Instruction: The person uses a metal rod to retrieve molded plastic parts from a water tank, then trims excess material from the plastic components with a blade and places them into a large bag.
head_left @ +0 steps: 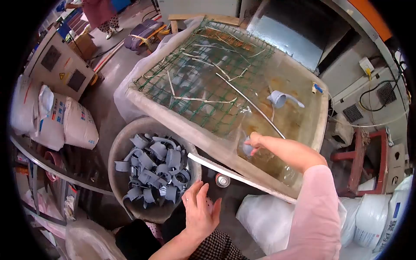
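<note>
My right hand [256, 142] reaches over the near side of a water-filled tub [303, 125], fingers closed on a blue-grey plastic part [247, 147] that the hand partly hides. Farther right in the water lies another blue-grey plastic part with a ring and a curved handle [279, 99]. Above my lap is my left hand [200, 210], fingers apart and holding nothing. Just beyond it stands a round basin [117, 167] piled with similar blue-grey plastic parts [158, 151].
Green netting [190, 91] covers the tub's left half, and a thin metal rod [251, 104] lies across the water. A can [222, 180] stands on the floor beside the basin. White sacks [268, 216] lie at lower right, others [78, 123] at left. Another person [99, 15] stands in the background.
</note>
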The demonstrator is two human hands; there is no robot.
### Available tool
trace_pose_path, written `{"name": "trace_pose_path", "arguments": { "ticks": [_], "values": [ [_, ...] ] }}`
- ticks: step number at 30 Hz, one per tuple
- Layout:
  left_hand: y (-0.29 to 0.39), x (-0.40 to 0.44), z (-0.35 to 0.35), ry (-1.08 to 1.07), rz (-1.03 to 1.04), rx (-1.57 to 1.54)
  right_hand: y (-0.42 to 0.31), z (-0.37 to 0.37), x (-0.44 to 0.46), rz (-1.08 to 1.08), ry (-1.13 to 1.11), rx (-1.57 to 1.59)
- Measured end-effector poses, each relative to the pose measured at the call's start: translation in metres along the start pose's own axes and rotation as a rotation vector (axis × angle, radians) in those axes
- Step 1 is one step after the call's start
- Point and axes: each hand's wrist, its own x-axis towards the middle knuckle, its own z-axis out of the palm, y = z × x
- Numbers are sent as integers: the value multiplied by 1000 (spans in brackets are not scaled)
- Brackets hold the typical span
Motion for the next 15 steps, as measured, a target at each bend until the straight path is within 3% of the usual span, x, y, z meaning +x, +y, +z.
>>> {"name": "trace_pose_path", "arguments": {
  "ticks": [1,2,4,5,8,9,10,12,13,14,15],
  "values": [
    [-1,0,0,1,-6,1,-2,4,7,33,53,209],
    [-2,1,1,-13,-11,9,-15,3,-9,33,49,208],
    [-3,2,1,-24,-17,22,-36,-1,-39,-148,-47,267],
    [-3,3,1,-45,-13,23,-5,25,24,-377,-94,537],
    [2,6,3,-61,4,33,-33,31,0,-501,43,513],
    [3,6,3,-67,23,41,-8,52,74,-610,-17,475],
    [4,5,2,-76,28,50,0,48,73,-613,-18,488],
    [5,4,1,-72,38,118,1,31,56,-599,173,-30],
    [4,3,1,-39,42,91,-7,15,-5,-552,340,-95],
    [3,2,2,-25,43,91,-8,-1,-46,-401,306,-139],
    [1,2,2,-1,40,89,20,-5,-44,-381,374,-344]
  ]
}}
